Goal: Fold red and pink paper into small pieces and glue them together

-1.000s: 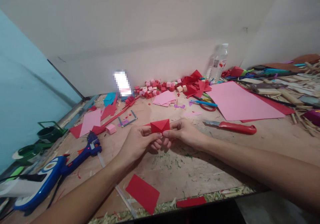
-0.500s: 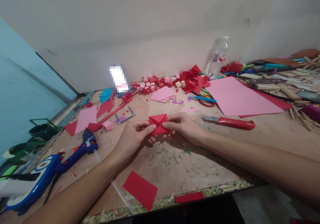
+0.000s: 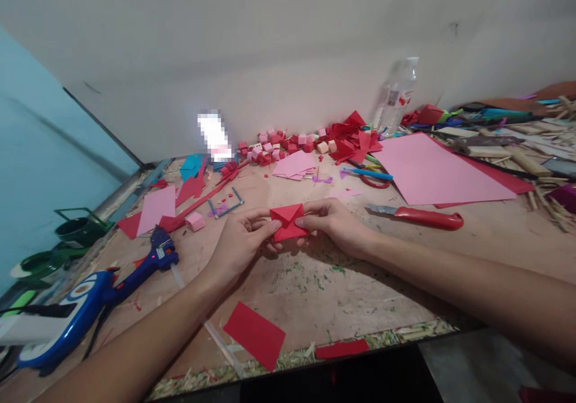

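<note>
A small red paper envelope (image 3: 288,216) with a creased triangular flap is held between my hands above the middle of the table. My left hand (image 3: 246,235) pinches its left edge, thumb on the front and fingers behind. On the opposite edge, my right hand (image 3: 333,226) grips it the same way, thumb pressed near the flap's side. The fingertips behind the paper are partly hidden. Closer to me lies a flat red paper rectangle (image 3: 254,334), touched by neither hand.
A blue glue gun (image 3: 161,249) lies at left. On the right are a red-handled knife (image 3: 427,217) and a large pink sheet (image 3: 443,166). Small folded paper cubes (image 3: 270,145), a lit phone screen (image 3: 216,134) and a plastic bottle (image 3: 398,100) stand along the wall.
The view has shifted slightly. Both hands keep their pinch on the red envelope, whose flap looks a little flatter, and the thumbs have barely moved.
</note>
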{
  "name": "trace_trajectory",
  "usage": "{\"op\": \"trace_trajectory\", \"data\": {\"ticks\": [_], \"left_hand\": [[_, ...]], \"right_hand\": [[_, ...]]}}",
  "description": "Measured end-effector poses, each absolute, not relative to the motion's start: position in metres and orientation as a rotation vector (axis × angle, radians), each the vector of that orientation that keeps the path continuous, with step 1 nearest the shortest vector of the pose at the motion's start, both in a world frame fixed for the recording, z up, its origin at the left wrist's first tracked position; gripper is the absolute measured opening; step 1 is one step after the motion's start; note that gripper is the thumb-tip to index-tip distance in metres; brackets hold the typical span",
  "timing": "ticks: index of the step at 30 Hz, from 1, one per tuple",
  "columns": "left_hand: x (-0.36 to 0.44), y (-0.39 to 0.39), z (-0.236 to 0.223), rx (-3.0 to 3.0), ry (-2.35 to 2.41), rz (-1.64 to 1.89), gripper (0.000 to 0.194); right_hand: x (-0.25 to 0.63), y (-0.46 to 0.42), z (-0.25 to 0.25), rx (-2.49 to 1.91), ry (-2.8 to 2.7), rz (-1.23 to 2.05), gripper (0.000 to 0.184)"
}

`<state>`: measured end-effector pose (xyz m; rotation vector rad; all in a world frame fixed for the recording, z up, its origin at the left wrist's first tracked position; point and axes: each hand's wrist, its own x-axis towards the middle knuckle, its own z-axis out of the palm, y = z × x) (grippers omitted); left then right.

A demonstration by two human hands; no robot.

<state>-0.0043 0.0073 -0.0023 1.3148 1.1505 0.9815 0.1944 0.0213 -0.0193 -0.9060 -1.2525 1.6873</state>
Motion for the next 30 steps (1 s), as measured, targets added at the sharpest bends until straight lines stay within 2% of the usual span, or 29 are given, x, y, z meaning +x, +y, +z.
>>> {"op": "trace_trajectory", "data": {"ticks": [8, 15, 24, 27, 30], "left_hand": [[0.0002, 0.0027, 0.001, 1.3, 1.027, 0.956, 0.037], [-0.0004, 0.008, -0.0049, 1.453, 1.17, 1.096, 0.018], [-0.0018, 0.0061, -0.0041, 1.469, 1.113, 1.105, 0.015], [-0.0025, 0.0049, -0.0027, 1.526, 1.106, 1.104, 0.014], [-0.002, 0.0043, -0.0017, 1.565, 1.106, 1.09, 0.016]], "right_hand": [[0.1938, 0.0223, -0.0204, -0.945, -1.369, 1.593, 0.016], [0.1955, 0.024, -0.0239, -0.924, -1.504, 1.59, 0.01], [0.2005, 0.0246, -0.0232, -0.83, -1.431, 1.644, 0.034], [0.2018, 0.0252, -0.0216, -0.812, -1.454, 1.648, 0.036], [0.2005, 0.0253, -0.0218, -0.881, -1.448, 1.641, 0.028]]}}
